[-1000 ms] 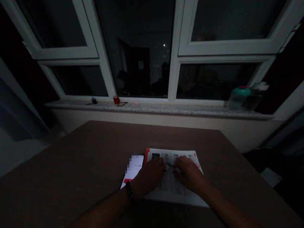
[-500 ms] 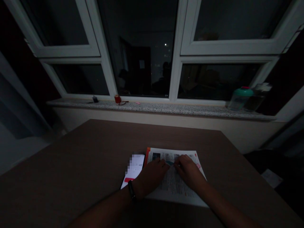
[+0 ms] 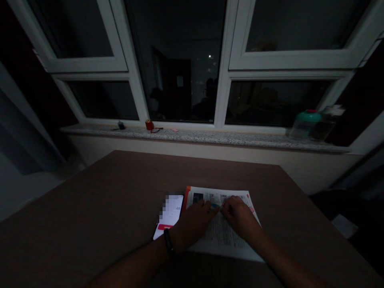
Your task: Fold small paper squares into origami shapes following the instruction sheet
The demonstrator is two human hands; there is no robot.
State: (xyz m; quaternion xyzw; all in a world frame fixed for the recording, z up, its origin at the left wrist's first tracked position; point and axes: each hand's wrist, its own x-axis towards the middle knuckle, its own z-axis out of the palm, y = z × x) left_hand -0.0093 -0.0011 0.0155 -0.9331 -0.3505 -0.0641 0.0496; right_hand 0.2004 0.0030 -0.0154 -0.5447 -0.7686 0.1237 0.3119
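Note:
A printed sheet or booklet (image 3: 223, 240) with an orange left edge lies on the table. My left hand (image 3: 198, 220), wearing a dark wristband (image 3: 169, 241), rests over its left half, the index finger stretched toward my right fingertips. My right hand (image 3: 237, 210) is closed in a pinch above the page's right half; what it pinches is too dark and small to make out. Between the hands shows a small blue-teal patch (image 3: 215, 206), either a loose piece or part of the print. A lit phone (image 3: 172, 210) lies left of the page, partly behind my left wrist.
The brown table (image 3: 135, 180) reaches toward a speckled windowsill (image 3: 204, 137). On the sill stand a small dark bottle (image 3: 121, 125), a red jar (image 3: 149, 125), and a clear container with a teal lid (image 3: 309, 117) beside another clear container (image 3: 325, 124). A pink tab (image 3: 252, 209) marks the page's right edge.
My left index finger has stretched out to the right, closer to my right fingertips. My right fingers have curled in more tightly. The page and phone stay where they were.

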